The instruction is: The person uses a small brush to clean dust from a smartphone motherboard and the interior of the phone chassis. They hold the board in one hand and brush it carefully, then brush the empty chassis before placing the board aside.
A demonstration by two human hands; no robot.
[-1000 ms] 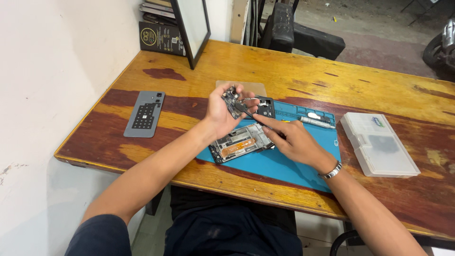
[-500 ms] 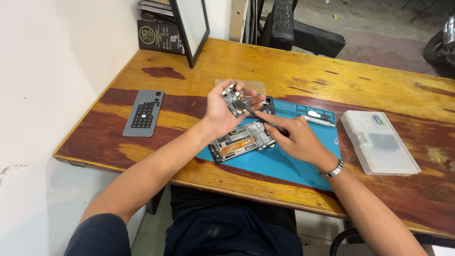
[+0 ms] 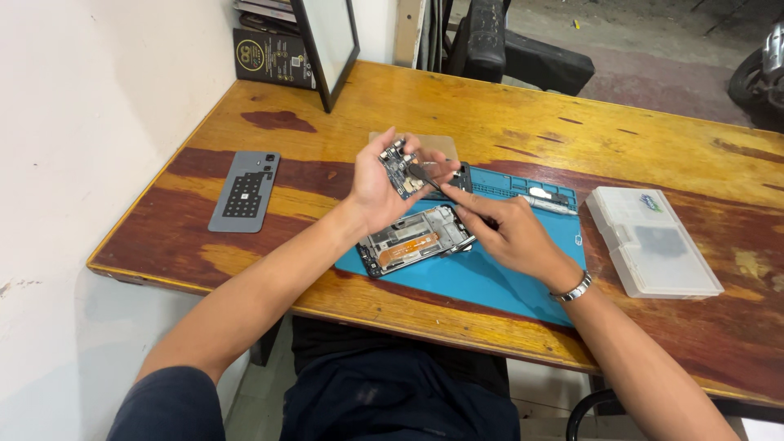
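My left hand (image 3: 380,188) holds a small blue circuit board (image 3: 398,168) up above the table, tilted toward me. My right hand (image 3: 510,233) grips thin dark tweezers (image 3: 429,179) whose tips touch the board. Below both hands an opened phone body (image 3: 415,238) with an orange flex strip lies on a blue work mat (image 3: 498,273). A metal watch band sits on my right wrist.
A grey phone back cover (image 3: 244,190) lies on the left of the wooden table (image 3: 572,122). A clear plastic parts box (image 3: 651,238) stands on the right. A dark framed panel (image 3: 328,45) and dark box (image 3: 269,57) lean at the back left; a screwdriver (image 3: 549,199) rests on the mat's far edge.
Both hands stay at the same spot over the mat; the tweezers shifted slightly against the board. The view moved a little.
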